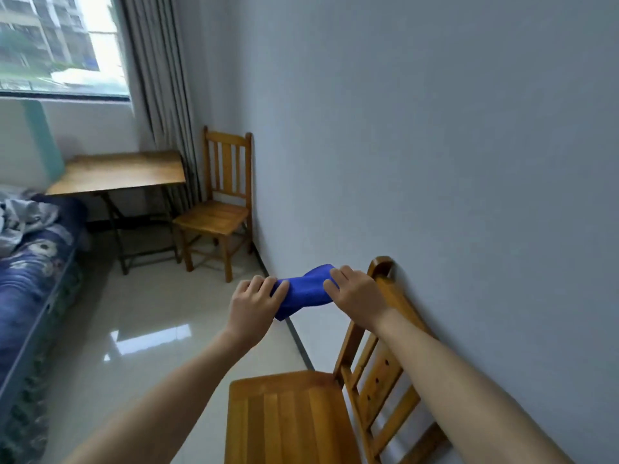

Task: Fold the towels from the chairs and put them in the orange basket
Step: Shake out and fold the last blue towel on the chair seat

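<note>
A small blue towel is held in the air in front of me, bunched into a short band between both hands. My left hand grips its left end and my right hand grips its right end. Below my arms stands a wooden chair against the wall, its seat bare. A second wooden chair stands farther off by the wall, also with a bare seat. No orange basket is in view.
A wooden folding table stands under the window, left of the far chair. A bed with blue patterned bedding runs along the left side. Glossy tiled floor lies between bed and chairs. A grey curtain hangs by the window.
</note>
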### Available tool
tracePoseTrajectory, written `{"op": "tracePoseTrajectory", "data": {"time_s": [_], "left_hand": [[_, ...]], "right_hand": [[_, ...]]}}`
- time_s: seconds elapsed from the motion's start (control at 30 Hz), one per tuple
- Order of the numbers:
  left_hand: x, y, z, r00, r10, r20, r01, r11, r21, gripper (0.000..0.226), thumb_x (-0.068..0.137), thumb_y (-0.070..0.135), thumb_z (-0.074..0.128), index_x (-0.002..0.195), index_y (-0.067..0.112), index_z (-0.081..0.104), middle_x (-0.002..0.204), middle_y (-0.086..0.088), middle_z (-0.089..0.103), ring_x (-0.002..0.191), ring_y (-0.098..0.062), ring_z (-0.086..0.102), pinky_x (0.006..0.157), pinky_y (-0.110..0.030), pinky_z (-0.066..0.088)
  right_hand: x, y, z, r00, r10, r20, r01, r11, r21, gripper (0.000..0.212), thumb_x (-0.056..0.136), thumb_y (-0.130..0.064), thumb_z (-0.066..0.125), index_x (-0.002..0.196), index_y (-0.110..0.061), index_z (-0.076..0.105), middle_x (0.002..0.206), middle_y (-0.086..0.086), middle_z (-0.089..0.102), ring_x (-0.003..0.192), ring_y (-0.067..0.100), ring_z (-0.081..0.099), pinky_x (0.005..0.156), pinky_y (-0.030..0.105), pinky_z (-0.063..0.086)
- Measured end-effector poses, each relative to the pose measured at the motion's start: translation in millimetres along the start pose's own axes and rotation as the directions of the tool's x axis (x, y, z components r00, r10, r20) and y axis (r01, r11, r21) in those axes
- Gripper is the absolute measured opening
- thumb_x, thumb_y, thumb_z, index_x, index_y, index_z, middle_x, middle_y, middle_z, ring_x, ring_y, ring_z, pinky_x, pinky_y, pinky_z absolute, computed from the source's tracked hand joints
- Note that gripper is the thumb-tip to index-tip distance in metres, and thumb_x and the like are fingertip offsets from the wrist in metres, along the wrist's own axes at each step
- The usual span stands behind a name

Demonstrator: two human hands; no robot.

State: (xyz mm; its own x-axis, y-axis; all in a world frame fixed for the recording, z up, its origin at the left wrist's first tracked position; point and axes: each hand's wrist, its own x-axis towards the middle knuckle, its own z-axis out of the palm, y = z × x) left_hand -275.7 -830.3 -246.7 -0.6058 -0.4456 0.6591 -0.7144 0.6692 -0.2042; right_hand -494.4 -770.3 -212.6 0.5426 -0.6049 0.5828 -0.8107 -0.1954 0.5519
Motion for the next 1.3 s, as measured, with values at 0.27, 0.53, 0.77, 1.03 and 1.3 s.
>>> {"op": "tracePoseTrajectory", "data": {"time_s": [0.27,0.53,0.77,1.03,1.3], "left_hand": [[47.9,-54.2,-68.0,0.975,0.061,-0.215,-0.026,0.987,0.161,0.071,0.051,0.022,0.089,0.108,0.011,0.048,0.089,-0.010,0.070,0.071,-0.027,0.066,0.065,-0.035,0.054],[16.8,-117.4,-119.6,0.959,0.056,-0.277,0.031,0.954,0.298,0.059,0.059,0.023,0.085,0.105,0.011,0.049,0.088,-0.008,0.070,0.068,-0.024,0.065,0.061,-0.032,0.054],[-67.1,-199.4,-173.6,0.947,0.026,-0.320,0.130,0.881,0.456,0.033,0.076,0.013,0.069,0.104,0.014,0.052,0.087,-0.004,0.069,0.065,-0.022,0.062,0.056,-0.030,0.048],[-161.5,-284.9,-236.9,0.952,-0.003,-0.307,0.182,0.811,0.555,0.021,0.080,0.009,0.055,0.100,0.015,0.053,0.082,-0.001,0.068,0.062,-0.021,0.061,0.053,-0.029,0.045],[-215.5,-326.9,-240.8,0.969,-0.042,-0.245,0.178,0.806,0.564,0.023,0.079,0.014,0.056,0.103,0.015,0.053,0.083,-0.002,0.068,0.066,-0.022,0.062,0.054,-0.029,0.046]], "right_hand": [[87.2,37.3,-45.1,0.982,0.018,-0.185,-0.022,1.000,-0.019,0.041,0.049,0.003,0.074,0.078,-0.008,0.048,0.068,0.007,0.062,0.051,0.018,0.053,0.038,0.021,0.034],[160.6,-4.7,-60.3,0.949,-0.053,-0.311,0.083,0.993,0.084,0.027,0.056,-0.004,0.082,0.073,-0.006,0.061,0.066,0.010,0.062,0.048,0.019,0.055,0.039,0.020,0.042],[239.4,-102.9,-75.8,0.903,-0.063,-0.426,0.184,0.951,0.249,0.021,0.064,-0.015,0.082,0.072,-0.009,0.064,0.067,0.007,0.063,0.052,0.016,0.057,0.044,0.021,0.047],[324.1,-215.4,-89.0,0.842,-0.183,-0.508,0.343,0.908,0.242,0.014,0.073,-0.013,0.074,0.074,-0.010,0.060,0.069,0.006,0.061,0.054,0.015,0.054,0.041,0.022,0.045],[357.4,-279.9,-71.0,0.842,-0.204,-0.500,0.378,0.884,0.277,0.010,0.076,-0.003,0.060,0.070,-0.011,0.059,0.068,0.005,0.059,0.053,0.017,0.052,0.038,0.025,0.042]]}}
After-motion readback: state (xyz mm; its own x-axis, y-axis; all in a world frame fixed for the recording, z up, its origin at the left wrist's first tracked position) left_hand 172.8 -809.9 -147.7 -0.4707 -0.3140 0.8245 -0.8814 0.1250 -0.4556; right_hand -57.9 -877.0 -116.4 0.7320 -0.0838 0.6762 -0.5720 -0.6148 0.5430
